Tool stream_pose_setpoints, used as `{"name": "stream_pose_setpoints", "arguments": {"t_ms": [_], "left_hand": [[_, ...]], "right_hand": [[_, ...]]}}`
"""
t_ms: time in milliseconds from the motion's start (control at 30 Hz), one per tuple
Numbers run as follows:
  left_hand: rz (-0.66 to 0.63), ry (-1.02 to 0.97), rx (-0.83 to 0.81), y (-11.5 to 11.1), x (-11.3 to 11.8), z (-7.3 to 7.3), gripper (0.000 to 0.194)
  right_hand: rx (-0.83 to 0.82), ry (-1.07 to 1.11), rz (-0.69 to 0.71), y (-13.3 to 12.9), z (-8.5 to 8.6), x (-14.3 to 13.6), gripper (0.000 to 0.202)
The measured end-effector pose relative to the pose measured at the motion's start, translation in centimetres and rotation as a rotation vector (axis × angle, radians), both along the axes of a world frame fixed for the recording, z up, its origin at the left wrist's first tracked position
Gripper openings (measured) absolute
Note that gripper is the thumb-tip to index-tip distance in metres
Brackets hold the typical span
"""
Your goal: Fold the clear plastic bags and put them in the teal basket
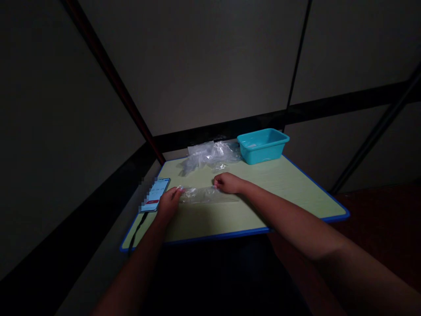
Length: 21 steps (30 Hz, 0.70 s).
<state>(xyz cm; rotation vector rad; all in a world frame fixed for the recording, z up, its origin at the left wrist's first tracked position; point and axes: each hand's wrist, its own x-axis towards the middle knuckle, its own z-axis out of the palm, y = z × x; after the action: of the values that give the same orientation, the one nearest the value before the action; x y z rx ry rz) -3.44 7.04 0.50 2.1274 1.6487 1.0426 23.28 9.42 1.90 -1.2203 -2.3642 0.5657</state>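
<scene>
A clear plastic bag [199, 195] is stretched flat between my two hands, low over the front half of the table. My left hand [170, 201] pinches its left end between thumb and fingers. Along the upper edge, farther right, my right hand [226, 182] is closed on the same bag, fingers curled. Behind my hands lies a crumpled heap of clear plastic bags [210, 154], with a smaller clear piece [219, 167] at its near side.
A turquoise plastic basin [263, 151] stands at the back right, something pale inside it. At the left edge lies a lit phone [155, 195] with a dark strap [138, 230]. The pale yellow-green table [210, 224] has a blue rim; dark wall panels rise behind.
</scene>
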Motion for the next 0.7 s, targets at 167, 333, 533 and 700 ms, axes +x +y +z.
{"name": "stream_pose_setpoints", "arguments": {"t_ms": [167, 333, 533, 700], "left_hand": [[0.013, -0.045, 0.007, 0.1, 0.0, 0.2, 0.030], [0.040, -0.030, 0.008, 0.5, -0.1, 0.2, 0.031], [0.049, 0.029, 0.037, 2.0, -0.2, -0.1, 0.029], [0.059, 0.069, 0.047, 2.5, 0.0, -0.4, 0.028]], "right_hand": [[0.095, -0.078, -0.070, 0.0, 0.2, -0.6, 0.013], [0.138, -0.103, -0.079, -0.1, 0.0, -1.1, 0.012], [0.142, -0.148, -0.098, 0.0, 0.0, -0.5, 0.012], [0.080, -0.177, -0.146, 0.3, 0.3, 0.7, 0.013]]}}
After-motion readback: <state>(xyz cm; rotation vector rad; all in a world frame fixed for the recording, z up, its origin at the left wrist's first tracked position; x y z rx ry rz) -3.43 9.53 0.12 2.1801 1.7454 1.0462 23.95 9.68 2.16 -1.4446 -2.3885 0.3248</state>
